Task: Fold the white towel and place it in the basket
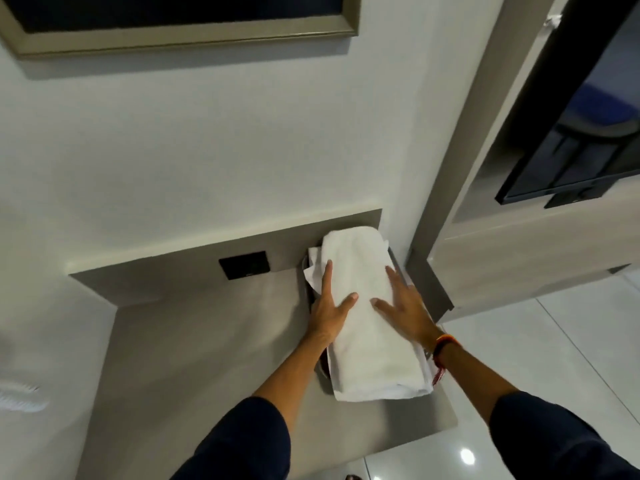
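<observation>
The white towel (pixel 370 317) lies folded into a long thick pad on top of a dark basket (pixel 320 370), which it almost fully covers; only slivers of the rim show at the left side. My left hand (pixel 329 308) rests flat on the towel's left edge with fingers spread. On the towel's right side my right hand (pixel 403 306) presses down flat, fingers apart. Neither hand grips the cloth.
The basket stands at the right end of a grey counter (pixel 194 341) set in a wall niche, with a black socket plate (pixel 244 265) on the back panel. A wall-mounted screen (pixel 571 161) hangs at right. Glossy white floor tiles (pixel 540 358) lie beyond the counter's edge.
</observation>
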